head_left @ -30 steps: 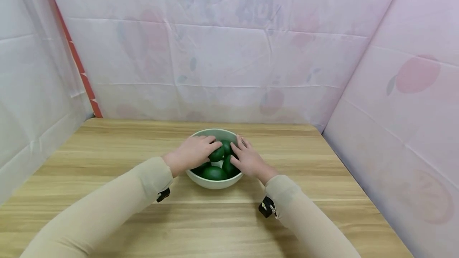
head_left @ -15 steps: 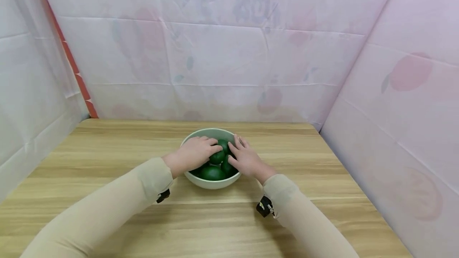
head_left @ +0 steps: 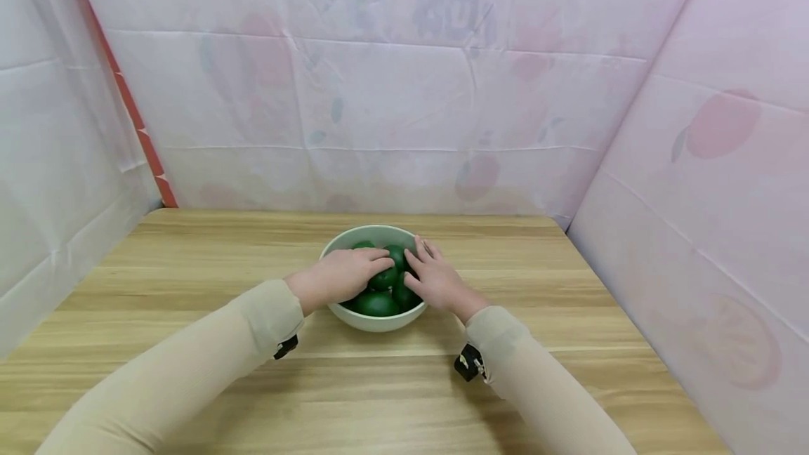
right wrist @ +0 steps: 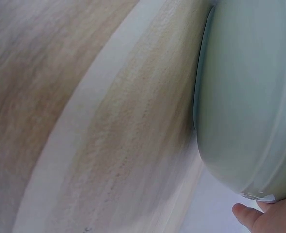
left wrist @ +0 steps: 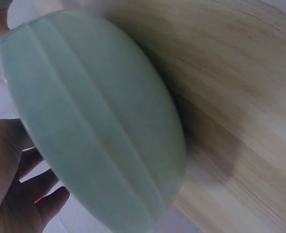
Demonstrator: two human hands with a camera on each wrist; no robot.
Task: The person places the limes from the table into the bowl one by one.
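Note:
A pale green bowl (head_left: 379, 321) stands on the wooden table (head_left: 189, 258) and holds several dark green oval fruits (head_left: 378, 304). Both hands reach into it from the near side. My left hand (head_left: 341, 274) lies over the fruits on the left, its fingers stretched across one fruit (head_left: 383, 278). My right hand (head_left: 436, 276) rests on the fruits on the right, fingers fairly straight and pointing to the far rim. The left wrist view shows the bowl's outer wall (left wrist: 99, 126) and loosely extended fingers (left wrist: 39, 182). In the right wrist view the bowl (right wrist: 254, 97) fills the right side.
Pink and white printed sheets (head_left: 392, 90) wall the table in at the back, left and right. Bare tabletop (head_left: 569, 286) lies on every side of the bowl. A small black device (head_left: 468, 364) hangs at each wrist on the beige sleeves.
Both hands have stayed in the bowl. The left hand's fingers have slid slightly further over the fruits; the view has shifted a little.

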